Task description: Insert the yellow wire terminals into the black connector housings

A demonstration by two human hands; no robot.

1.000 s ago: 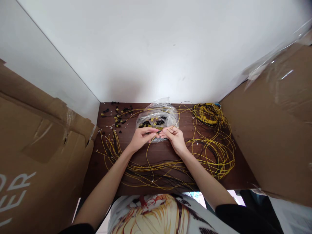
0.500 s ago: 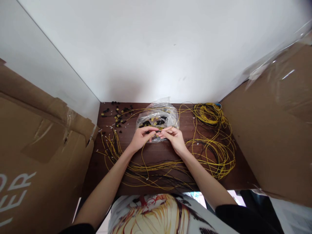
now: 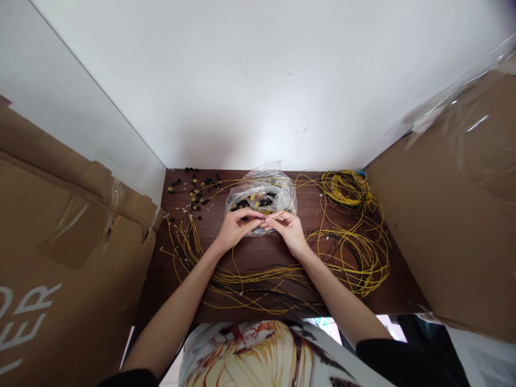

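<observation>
My left hand [image 3: 237, 228] and my right hand [image 3: 288, 229] meet fingertip to fingertip over the front of a clear plastic bag [image 3: 284, 188]. Between them they pinch a small dark piece [image 3: 262, 218], mostly covered by the fingers; its exact kind is too small to tell. A thin yellow wire [image 3: 234, 260] hangs from under my left fingers, its pale tip lying near the front wires. More wire rises past my right fingers towards the back. Black and yellow connector parts [image 3: 264, 201] show inside the bag.
Loose black and yellow parts [image 3: 196, 194] lie at the back left of the brown table [image 3: 258, 252]. A long bundle of yellow and black wires [image 3: 258, 277] crosses the front. Coiled wires [image 3: 346, 189] are at the right. Cardboard boxes [image 3: 72, 231] flank both sides; a white wall [image 3: 258, 97] stands behind.
Both hands stay nearly in place, with a slight shift of the fingers around the dark piece. The hanging wire's loose end has swung slightly left.
</observation>
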